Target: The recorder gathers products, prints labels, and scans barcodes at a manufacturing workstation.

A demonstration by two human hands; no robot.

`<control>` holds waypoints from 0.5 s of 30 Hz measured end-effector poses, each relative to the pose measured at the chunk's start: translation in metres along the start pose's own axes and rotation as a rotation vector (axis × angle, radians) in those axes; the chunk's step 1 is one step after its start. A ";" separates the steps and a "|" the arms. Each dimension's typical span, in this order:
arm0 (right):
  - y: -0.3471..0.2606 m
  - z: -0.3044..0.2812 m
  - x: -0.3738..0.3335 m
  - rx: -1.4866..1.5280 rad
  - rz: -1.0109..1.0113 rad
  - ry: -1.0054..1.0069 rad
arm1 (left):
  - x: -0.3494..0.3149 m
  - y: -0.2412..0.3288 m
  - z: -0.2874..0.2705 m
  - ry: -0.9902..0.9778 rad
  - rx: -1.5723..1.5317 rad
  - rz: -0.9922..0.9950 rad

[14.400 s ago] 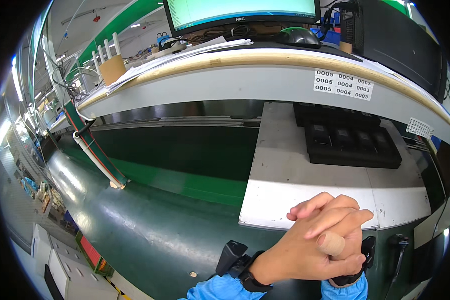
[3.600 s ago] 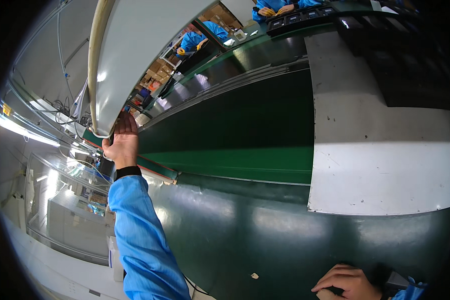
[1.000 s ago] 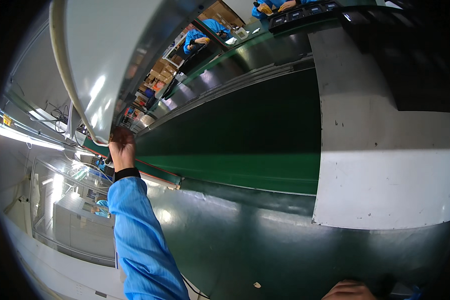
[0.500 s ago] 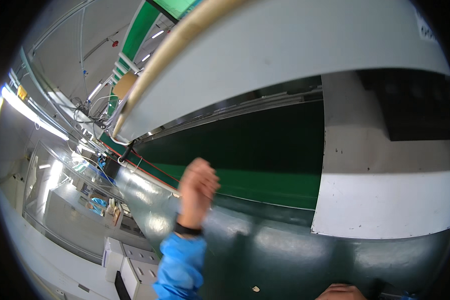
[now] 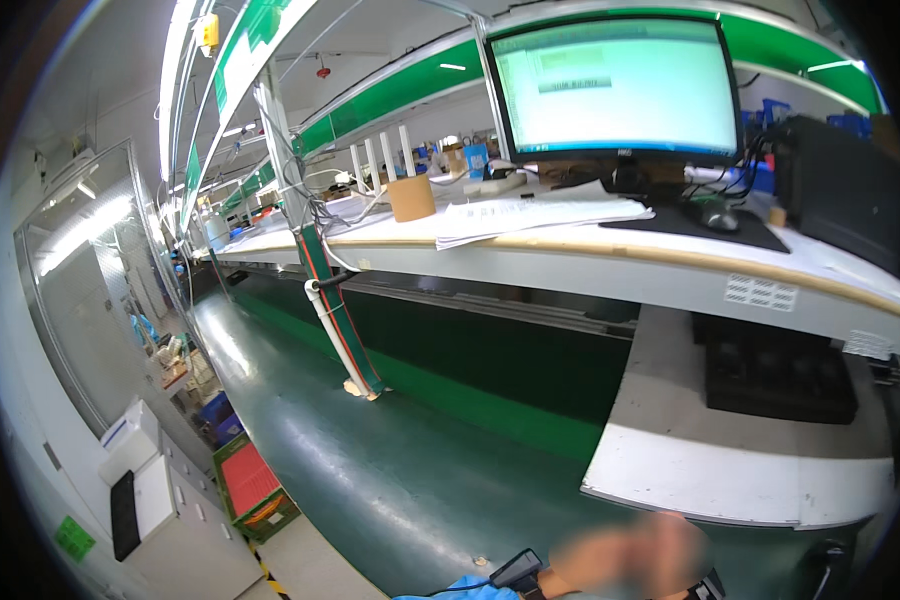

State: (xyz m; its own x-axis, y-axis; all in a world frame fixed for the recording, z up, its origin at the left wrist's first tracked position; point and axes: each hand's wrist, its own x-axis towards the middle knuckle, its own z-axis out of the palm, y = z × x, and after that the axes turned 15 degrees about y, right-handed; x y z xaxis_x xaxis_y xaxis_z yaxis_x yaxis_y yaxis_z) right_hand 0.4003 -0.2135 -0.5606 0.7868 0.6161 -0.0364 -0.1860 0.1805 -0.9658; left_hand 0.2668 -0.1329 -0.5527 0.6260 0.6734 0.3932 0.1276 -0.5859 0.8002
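Observation:
Low in the picture, in front of the white lower shelf (image 5: 720, 475), my left hand (image 5: 592, 560) meets my right hand (image 5: 672, 550). Both are smeared, so their fingers cannot be made out. Whether anything lies between them is hidden. A small black device (image 5: 516, 569) with a cable sits by my left wrist, next to the blue sleeve (image 5: 460, 587). Another dark band shows at my right wrist.
Ahead stands a workbench (image 5: 570, 246) carrying a lit monitor (image 5: 615, 90), papers (image 5: 540, 215), a mouse (image 5: 718, 216) and a cardboard roll (image 5: 411, 198). A post (image 5: 340, 320) rises at its left end. White drawer cabinets (image 5: 195, 530) and a crate (image 5: 253, 480) stand at left.
The view has lifted and shifted, bringing the bench top and monitor into sight. My left hand has gone from the middle down to the lower edge, beside my right hand.

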 end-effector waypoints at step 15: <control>0.013 -0.002 0.000 0.034 -0.202 0.168 | 0.011 0.003 0.070 0.443 -0.493 -0.325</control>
State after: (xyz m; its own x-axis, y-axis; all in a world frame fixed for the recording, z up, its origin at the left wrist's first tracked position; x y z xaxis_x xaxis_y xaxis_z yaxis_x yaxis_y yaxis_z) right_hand 0.3988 -0.2132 -0.5738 0.8961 0.4296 0.1113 -0.0326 0.3138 -0.9489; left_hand 0.3277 -0.1587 -0.5773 0.2324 0.9587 0.1637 -0.1720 -0.1251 0.9771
